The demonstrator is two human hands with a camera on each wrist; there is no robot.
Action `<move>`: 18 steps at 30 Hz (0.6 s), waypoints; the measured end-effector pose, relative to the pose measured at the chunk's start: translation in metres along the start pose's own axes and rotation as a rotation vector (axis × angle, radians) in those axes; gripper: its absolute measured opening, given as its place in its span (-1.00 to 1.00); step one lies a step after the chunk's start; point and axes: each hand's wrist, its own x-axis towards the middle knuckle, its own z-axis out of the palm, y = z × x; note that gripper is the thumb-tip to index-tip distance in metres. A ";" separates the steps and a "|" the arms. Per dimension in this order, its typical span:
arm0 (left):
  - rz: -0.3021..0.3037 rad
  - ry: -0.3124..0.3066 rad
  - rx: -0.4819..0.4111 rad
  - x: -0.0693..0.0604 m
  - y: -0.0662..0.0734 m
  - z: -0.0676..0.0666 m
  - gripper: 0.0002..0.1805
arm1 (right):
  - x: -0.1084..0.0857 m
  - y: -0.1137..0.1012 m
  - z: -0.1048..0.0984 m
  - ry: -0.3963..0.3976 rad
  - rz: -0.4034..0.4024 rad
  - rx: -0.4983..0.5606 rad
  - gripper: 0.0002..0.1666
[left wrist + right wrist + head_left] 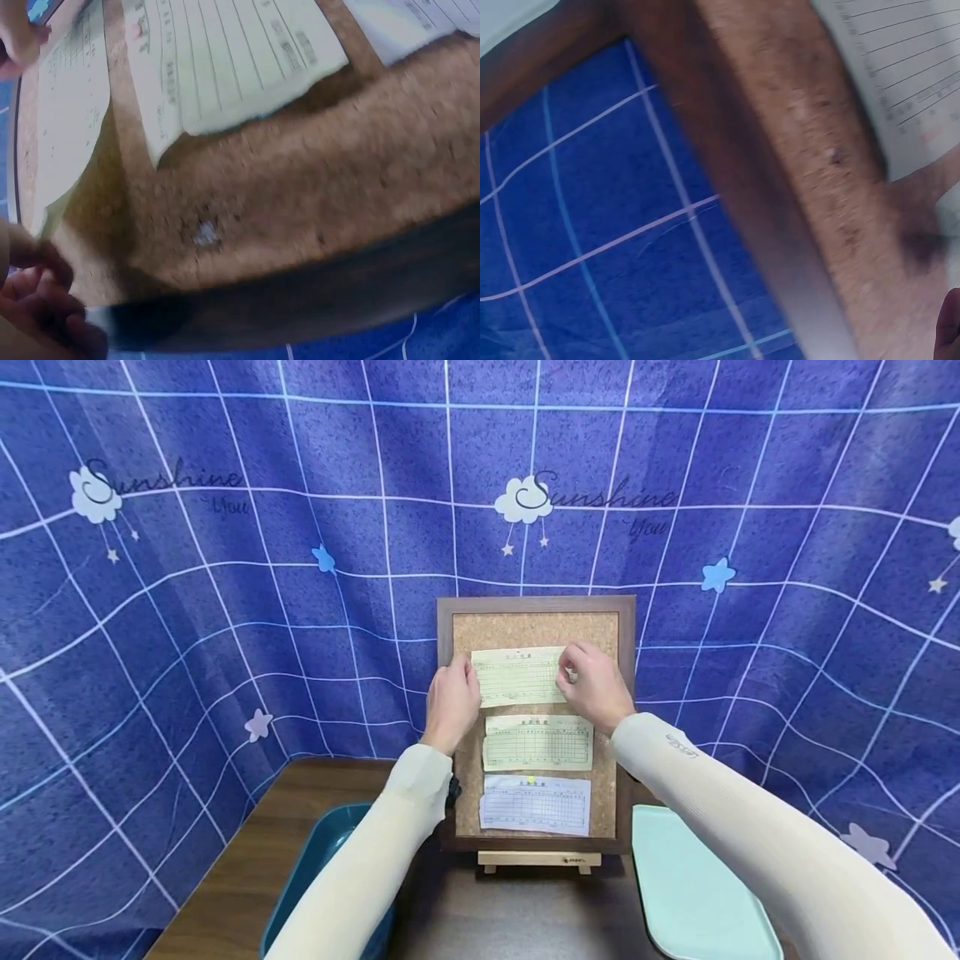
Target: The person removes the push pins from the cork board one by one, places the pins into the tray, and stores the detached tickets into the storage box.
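A pale green printed form slip (pixel 517 680) lies across the upper part of a framed corkboard (pixel 536 628). My left hand (pixel 453 700) pinches its left edge with curled fingers. At the slip's right end, my right hand (pixel 596 683) pinches the paper, thumb and forefinger making a ring. In the left wrist view, the slip's lower corner stands off the cork beside my left fingers (pixel 45 262). Below hang a second green slip (pixel 538 745) and a bluish-white slip (pixel 536 807) with a yellow pin (pixel 531 780) at its top.
The board leans on a small wooden stand (pixel 540 859) on a dark brown table (pixel 480 918). A teal bin (pixel 300 881) stands at the left, partly behind my left sleeve. On the right lies a mint tray (pixel 697 893). Behind everything hangs a blue patterned curtain (pixel 375 527).
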 end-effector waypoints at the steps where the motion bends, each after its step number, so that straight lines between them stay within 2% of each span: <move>1: 0.008 0.015 -0.009 0.000 -0.002 -0.002 -0.88 | -0.002 0.002 -0.002 0.007 -0.006 -0.013 -0.86; 5: 0.041 0.087 -0.032 0.000 -0.011 -0.010 -0.90 | -0.006 0.010 -0.008 0.015 -0.009 -0.035 -0.86; 8: 0.052 0.114 -0.054 -0.001 -0.016 -0.016 -0.89 | -0.009 0.017 -0.012 0.027 -0.010 -0.043 -0.89; 18: 0.024 0.110 -0.098 -0.011 -0.035 -0.036 -0.90 | -0.032 0.032 -0.030 0.041 0.000 -0.051 -0.86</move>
